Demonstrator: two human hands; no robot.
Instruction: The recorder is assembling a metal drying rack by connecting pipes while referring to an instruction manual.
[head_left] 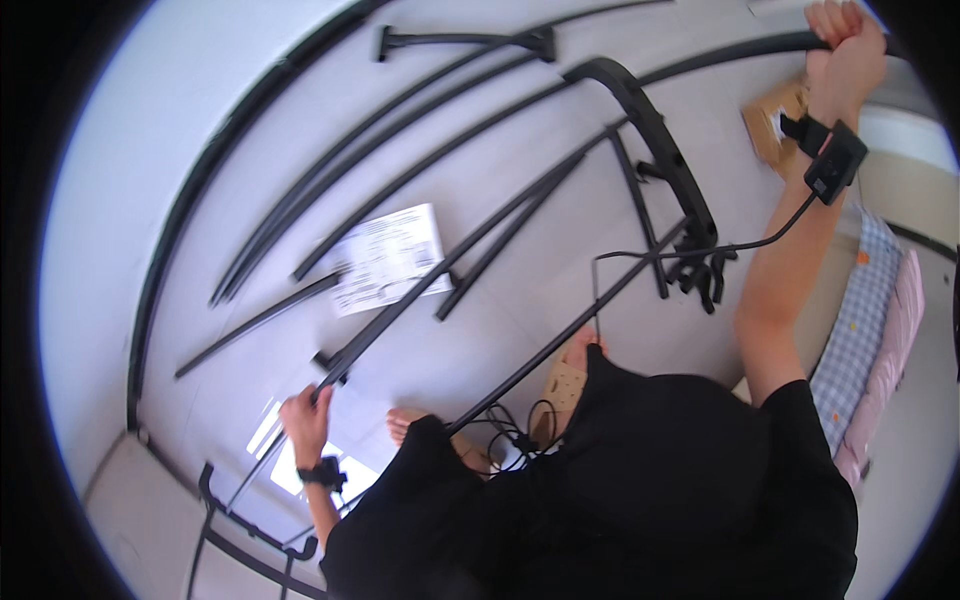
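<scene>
At the lower left, my left hand is closed around the end of a long black metal tube that slants up to the right. My right hand reaches to the far upper right, its fist wrapped round a thick curved black tube. Between them is a bent black frame piece with several short fittings at its lower end. A thin black rod runs diagonally from those fittings toward my legs. Straps with small black devices circle both wrists, and a cable hangs from the right one.
Several loose black tubes lie across the pale floor. A printed sheet rests partly under the tubes. A cardboard box sits near my right forearm. Checked blue bedding is at the right. Another black frame stands lower left.
</scene>
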